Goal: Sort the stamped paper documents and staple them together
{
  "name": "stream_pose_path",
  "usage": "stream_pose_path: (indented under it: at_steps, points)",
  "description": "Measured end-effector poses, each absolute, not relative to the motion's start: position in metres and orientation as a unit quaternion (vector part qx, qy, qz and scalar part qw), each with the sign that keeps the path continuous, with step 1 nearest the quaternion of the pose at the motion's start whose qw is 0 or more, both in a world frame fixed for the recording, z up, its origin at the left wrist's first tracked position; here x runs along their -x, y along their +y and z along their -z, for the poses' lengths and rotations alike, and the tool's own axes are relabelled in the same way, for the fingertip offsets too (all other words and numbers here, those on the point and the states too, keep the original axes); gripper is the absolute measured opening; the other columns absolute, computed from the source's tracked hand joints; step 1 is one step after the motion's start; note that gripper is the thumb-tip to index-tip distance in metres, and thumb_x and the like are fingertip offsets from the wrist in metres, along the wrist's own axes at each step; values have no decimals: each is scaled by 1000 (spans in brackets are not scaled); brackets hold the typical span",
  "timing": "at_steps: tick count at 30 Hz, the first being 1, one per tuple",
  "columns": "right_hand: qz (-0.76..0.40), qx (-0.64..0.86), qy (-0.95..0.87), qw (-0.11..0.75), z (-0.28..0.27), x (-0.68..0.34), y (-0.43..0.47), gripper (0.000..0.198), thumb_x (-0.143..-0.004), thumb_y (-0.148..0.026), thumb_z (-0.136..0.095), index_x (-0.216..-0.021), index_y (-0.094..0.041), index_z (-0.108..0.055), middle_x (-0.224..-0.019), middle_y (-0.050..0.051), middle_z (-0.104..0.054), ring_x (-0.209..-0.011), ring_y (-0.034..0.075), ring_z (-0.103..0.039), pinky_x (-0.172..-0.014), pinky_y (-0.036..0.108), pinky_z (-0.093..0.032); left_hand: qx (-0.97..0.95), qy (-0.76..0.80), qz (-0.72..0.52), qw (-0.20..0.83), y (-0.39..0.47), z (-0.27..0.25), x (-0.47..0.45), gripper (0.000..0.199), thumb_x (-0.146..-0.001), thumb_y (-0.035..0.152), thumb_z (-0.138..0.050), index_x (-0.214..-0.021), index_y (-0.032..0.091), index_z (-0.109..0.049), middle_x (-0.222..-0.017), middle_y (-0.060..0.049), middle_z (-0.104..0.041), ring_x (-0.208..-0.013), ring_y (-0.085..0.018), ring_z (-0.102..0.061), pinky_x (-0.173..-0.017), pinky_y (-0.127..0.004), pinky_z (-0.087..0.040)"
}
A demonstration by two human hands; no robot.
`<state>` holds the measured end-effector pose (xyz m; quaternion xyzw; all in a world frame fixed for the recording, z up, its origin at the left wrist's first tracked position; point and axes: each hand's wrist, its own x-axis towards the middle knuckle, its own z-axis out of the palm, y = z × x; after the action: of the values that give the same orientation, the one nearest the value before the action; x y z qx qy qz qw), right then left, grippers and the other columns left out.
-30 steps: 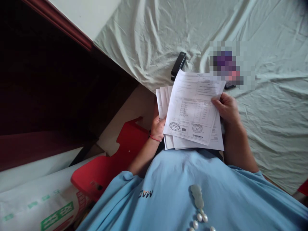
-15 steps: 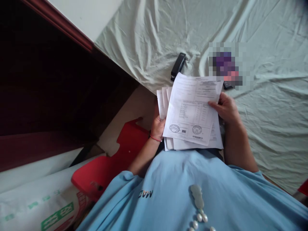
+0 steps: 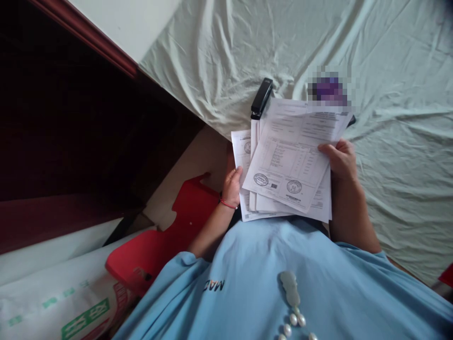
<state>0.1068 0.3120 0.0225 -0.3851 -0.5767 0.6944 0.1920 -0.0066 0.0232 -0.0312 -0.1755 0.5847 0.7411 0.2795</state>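
Observation:
Printed paper sheets (image 3: 288, 156), fanned and overlapping, lie between my hands above my lap. The top one carries a table and two round stamps and slants to the right. My left hand (image 3: 232, 188), with a red cord on the wrist, is closed on the left edge of a lower sheet (image 3: 244, 141). On the other side my right hand (image 3: 341, 158) pinches the right edge of the top sheets, thumb on the print and fingers hidden behind. Just beyond the papers a black stapler (image 3: 262, 98) rests on the cloth.
A pale, wrinkled sheet (image 3: 399, 179) covers the surface ahead and to the right. A blurred purple item (image 3: 329, 89) lies behind the papers. At my left are a red plastic chair (image 3: 191, 203), a white printed sack (image 3: 46, 302) and dark wooden furniture (image 3: 88, 118).
My right hand has moved right and slightly up with the top sheets, which now tilt more. A lower sheet with a stamp shows at the left, and my left thumb lies on its edge.

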Motion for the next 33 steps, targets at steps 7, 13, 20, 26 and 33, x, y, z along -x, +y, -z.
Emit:
stream_pose_path:
  at_steps: [7,13,20,26,33]
  points:
    - [-700,389,-563,204,-26,-105,310,30,-61,-27,-78,-91,-25,-80,-94,6,-85,-94,31,-79,-84,46,-67,156,578,-747,288,22,35,7,53,-62,61,-101,-93,20,-84,-103,-11,-88,-128,-38,-77,-111,-49,-63]
    - [-711,390,-545,212,-24,-106,311,32,-60,-28,-82,-92,-24,-80,-91,6,-83,-87,31,-79,-90,51,-66,176,566,-755,281,21,33,10,49,-61,53,-100,-91,18,-84,-101,-10,-88,-123,-37,-79,-111,-49,-62]
    - [-699,382,-566,212,-10,-110,316,28,-68,-32,-84,-95,-27,-78,-95,6,-84,-87,30,-79,-89,50,-66,153,581,-759,252,17,33,18,51,-64,56,-100,-96,19,-83,-106,-9,-87,-121,-33,-79,-110,-45,-61]
    - [-699,378,-579,180,-13,-113,320,26,-69,-36,-85,-92,-26,-78,-91,7,-83,-84,29,-78,-83,47,-65,146,604,-749,229,13,35,23,43,-75,55,-96,-100,22,-83,-118,-8,-85,-129,-30,-76,-118,-42,-56]
    - [-700,398,-577,136,-27,-117,322,25,-63,-32,-86,-86,-22,-82,-84,7,-83,-72,24,-73,-71,40,-62,123,608,-747,237,12,30,27,51,-75,57,-97,-112,26,-81,-124,-7,-85,-133,-31,-74,-113,-39,-59]
